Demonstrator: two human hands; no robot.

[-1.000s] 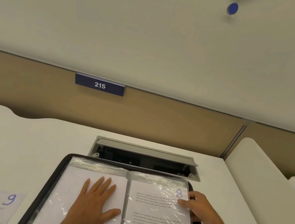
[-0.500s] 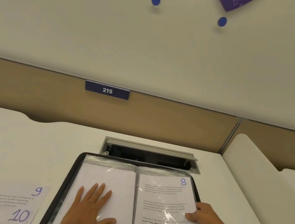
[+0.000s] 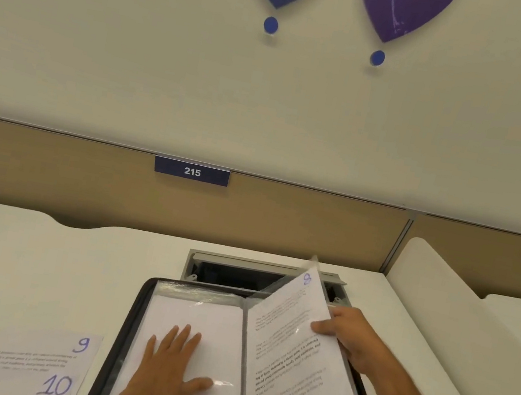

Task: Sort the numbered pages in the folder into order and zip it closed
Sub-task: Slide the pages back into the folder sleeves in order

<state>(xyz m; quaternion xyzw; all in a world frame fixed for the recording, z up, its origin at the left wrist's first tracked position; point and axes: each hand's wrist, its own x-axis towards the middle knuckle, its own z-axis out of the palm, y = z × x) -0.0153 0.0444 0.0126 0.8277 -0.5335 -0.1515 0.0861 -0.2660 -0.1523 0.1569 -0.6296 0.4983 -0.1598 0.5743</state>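
A black zip folder [image 3: 129,320] lies open on the white desk, its plastic sleeves holding white sheets. My left hand [image 3: 168,369] rests flat with spread fingers on the blank left page [image 3: 196,315]. My right hand [image 3: 349,338] grips the outer edge of the page marked 8 [image 3: 292,342], thumb on top, and holds it lifted and tilted up from the right side of the folder. Two loose pages lie on the desk left of the folder: the page marked 9 [image 3: 51,352] and, overlapping it nearer me, the page marked 10 [image 3: 55,385].
A grey cable hatch [image 3: 259,275] stands open in the desk just behind the folder. A tan partition with a blue sign 215 [image 3: 191,171] closes the back. A white curved divider [image 3: 449,300] bounds the right side.
My right hand slid down the edge of page 8 and raised it from lying flat to tilted up. The left hand stayed on the left page. The view tipped down, showing pages 9 and 10.
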